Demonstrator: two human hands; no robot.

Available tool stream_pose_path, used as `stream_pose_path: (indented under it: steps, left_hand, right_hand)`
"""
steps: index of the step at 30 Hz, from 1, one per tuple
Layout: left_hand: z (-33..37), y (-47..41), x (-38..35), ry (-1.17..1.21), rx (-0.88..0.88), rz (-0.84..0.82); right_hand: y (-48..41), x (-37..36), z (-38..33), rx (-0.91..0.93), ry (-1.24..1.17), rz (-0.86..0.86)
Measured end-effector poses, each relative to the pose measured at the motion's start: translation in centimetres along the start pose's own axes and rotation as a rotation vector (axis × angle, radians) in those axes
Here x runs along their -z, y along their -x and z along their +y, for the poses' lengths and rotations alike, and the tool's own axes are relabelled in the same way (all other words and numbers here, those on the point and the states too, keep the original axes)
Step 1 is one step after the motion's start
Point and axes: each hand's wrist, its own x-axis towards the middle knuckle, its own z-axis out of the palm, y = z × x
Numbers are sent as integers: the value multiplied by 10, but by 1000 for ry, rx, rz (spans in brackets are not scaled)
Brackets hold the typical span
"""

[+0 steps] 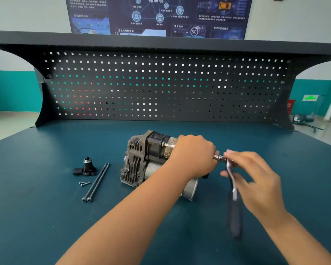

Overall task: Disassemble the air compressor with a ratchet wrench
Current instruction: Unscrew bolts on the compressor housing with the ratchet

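Ratchet wrench in right hand, left hand gripping extension, compressor, "5G" poster

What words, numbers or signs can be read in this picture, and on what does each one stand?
"5G": on the wall poster, lower right of centre.
"定位与导航技术": same poster, lower edge.
"通信技术": same poster, left of "5G".
Other poster print: too small to read.
The green sign, far right: blurred.
Markings on the air compressor: blurred.
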Motion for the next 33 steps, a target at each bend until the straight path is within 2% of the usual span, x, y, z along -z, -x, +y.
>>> stream_pose_path:
  steps: [2, 4, 7, 9, 11, 13, 18, 20, 22, 24, 26, 28, 30, 32, 33]
  left_hand:
    - [1, 1, -2, -6, 8, 6]
    - [1, 2, -2, -12, 18, 13]
    - [3, 3, -2, 0, 34, 12]
    - [3, 3, -2, -5, 39, 15]
    - [3, 3, -3, -17, 33, 25]
    - [1, 2, -3, -11, 33, 27]
    - [0, -1, -1, 6, 36, 7]
    - [0, -1, 1, 14, 46, 9]
    - [1, -1, 2, 14, 47, 11]
    - [2, -1, 0, 8, 43, 15]
    - [3, 1, -2, 5, 46, 27]
    - [4, 2, -3, 0, 45, 36]
    - [4, 3, -2, -1, 46, 36]
    - [3, 3, -2, -1, 52, 24]
    - [3, 2, -3, -3, 53, 19]
  right_hand:
    - [-10, -1, -10, -279, -187, 87]
    - [-22, -2, -15, -555, -234, 130]
    - [-38, 1, -13, -1035, -383, 65]
    - [-40, 3, -13, -1220, -471, -2]
    - [-33, 1, -11, -1120, -478, 36]
    - [-26, 0, -12, -810, -408, 119]
    - [-6, -1, -7, -77, -55, 83]
    - [3, -2, -4, 59, 35, 53]
    - [8, -3, 1, 105, 52, 42]
    - [5, -2, -2, -27, -89, 93]
    - [-5, -4, -11, -278, -225, 177]
    - [-18, -7, -16, -507, -216, 236]
    - [-31, -9, -13, -779, -248, 246]
    - [-38, -10, -12, -1067, -387, 213]
    - [-37, -10, -11, -1139, -429, 196]
